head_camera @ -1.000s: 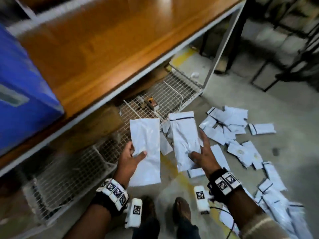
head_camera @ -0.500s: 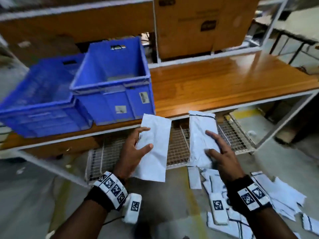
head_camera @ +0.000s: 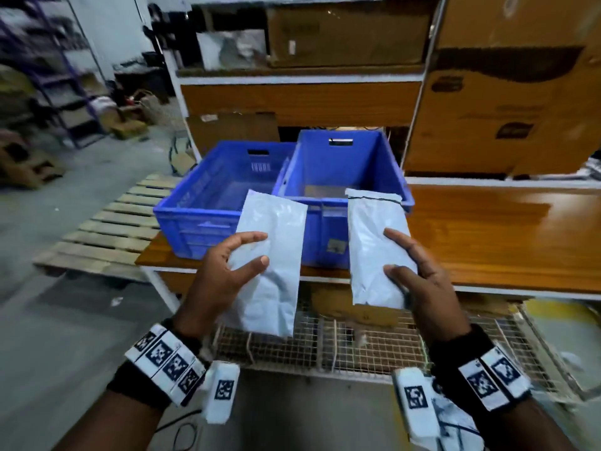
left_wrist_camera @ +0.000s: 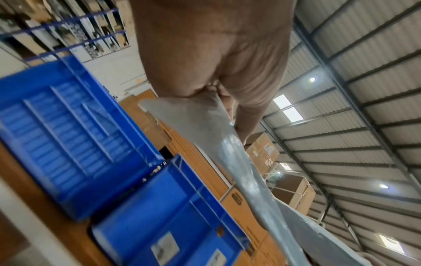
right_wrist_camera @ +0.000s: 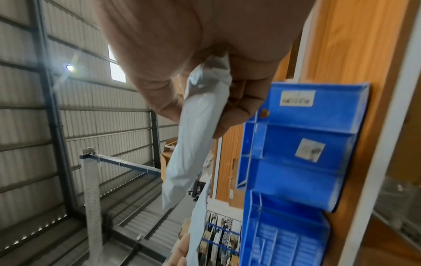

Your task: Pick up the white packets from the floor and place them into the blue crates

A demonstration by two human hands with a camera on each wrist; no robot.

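Two blue crates stand side by side on the wooden shelf: the left crate (head_camera: 195,203) and the right crate (head_camera: 383,164), both looking empty. My left hand (head_camera: 221,271) grips a plain white packet (head_camera: 276,249) held up in front of the crates' near walls. A second white packet (head_camera: 374,242), with a dark line near its top edge, is held by my right hand (head_camera: 419,275) in front of the right crate. The left wrist view has the left packet (left_wrist_camera: 205,129) pinched under the thumb beside the crates (left_wrist_camera: 68,135). The right wrist view has the right packet (right_wrist_camera: 198,129) between thumb and fingers.
The wooden shelf (head_camera: 487,229) runs on to the right of the crates. Large cardboard boxes (head_camera: 507,92) stand behind and above. A wire mesh rack (head_camera: 374,346) sits below the shelf. A wooden pallet (head_camera: 107,229) lies on the floor at left. More packets (head_camera: 455,421) lie by my right wrist.
I have risen from the floor pile; both hands carried their packets up to crate height. The crates now sit straight ahead, just beyond the packets.
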